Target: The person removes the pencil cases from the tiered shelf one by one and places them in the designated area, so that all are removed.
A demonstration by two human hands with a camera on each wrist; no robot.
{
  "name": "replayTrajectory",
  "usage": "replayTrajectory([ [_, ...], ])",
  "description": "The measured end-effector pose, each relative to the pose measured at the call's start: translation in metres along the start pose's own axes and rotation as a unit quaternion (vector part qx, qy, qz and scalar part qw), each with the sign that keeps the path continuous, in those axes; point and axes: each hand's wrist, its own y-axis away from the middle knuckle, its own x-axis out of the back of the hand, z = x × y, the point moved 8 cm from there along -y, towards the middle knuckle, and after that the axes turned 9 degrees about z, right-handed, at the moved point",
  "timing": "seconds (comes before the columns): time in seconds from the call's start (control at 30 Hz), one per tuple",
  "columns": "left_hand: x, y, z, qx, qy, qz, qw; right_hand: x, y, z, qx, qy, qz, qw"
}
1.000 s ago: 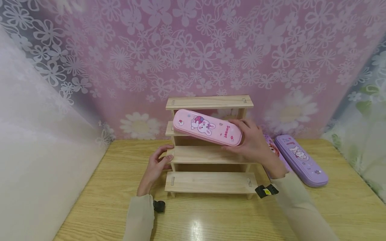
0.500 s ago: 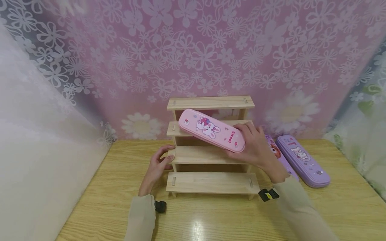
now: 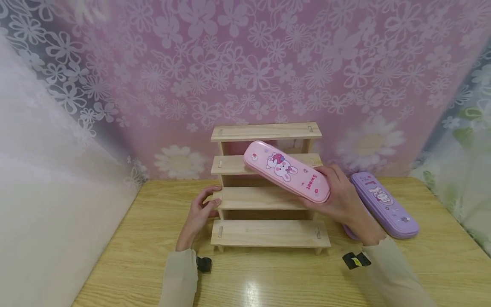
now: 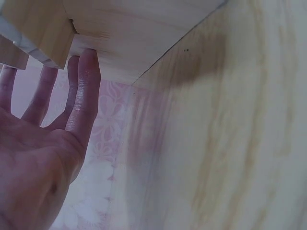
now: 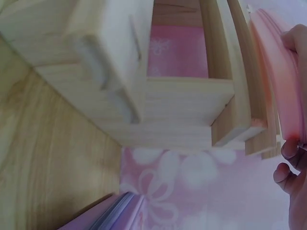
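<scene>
A pink pencil case (image 3: 287, 171) with a rabbit picture and the word "Sweet" is held at a slant in front of the upper boards of a tiered wooden display rack (image 3: 268, 233). My right hand (image 3: 341, 200) grips its lower right end; in the right wrist view, fingers wrap the pink case (image 5: 280, 72) beside the steps. At the rack's left end, my left hand (image 3: 200, 211) holds the second board from the bottom, thumb at its edge. The left wrist view shows that hand's fingers (image 4: 86, 96) reaching up against the wood, its thumb out of sight.
A purple pencil case (image 3: 383, 204) lies on the table (image 3: 134, 256) right of the rack. Another purple case (image 3: 350, 231) beside it is mostly hidden by my right arm. A pink floral curtain (image 3: 261, 64) hangs behind the rack.
My right hand has carried the pink pencil case right and a little downward, away from the rack's left side, and the case slants more steeply. My left hand has stayed at the rack.
</scene>
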Motion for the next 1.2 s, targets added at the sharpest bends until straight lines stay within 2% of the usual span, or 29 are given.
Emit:
replayTrajectory([
  [0.3,0.0,0.001,0.001,0.0,-0.004,0.006,1.0,0.017,0.019,0.01,-0.033,-0.018,0.005,0.999],
  [0.6,0.0,0.001,0.002,-0.002,0.005,0.006,1.0,0.036,0.032,0.017,-0.049,-0.029,0.058,0.997],
  [0.9,-0.002,0.002,0.002,-0.004,0.012,0.009,0.9999,0.057,0.041,0.024,-0.027,-0.025,0.131,0.991],
  [1.2,-0.001,0.001,-0.001,-0.002,0.015,0.015,0.9998,0.079,0.054,0.034,-0.051,-0.004,0.154,0.987],
])
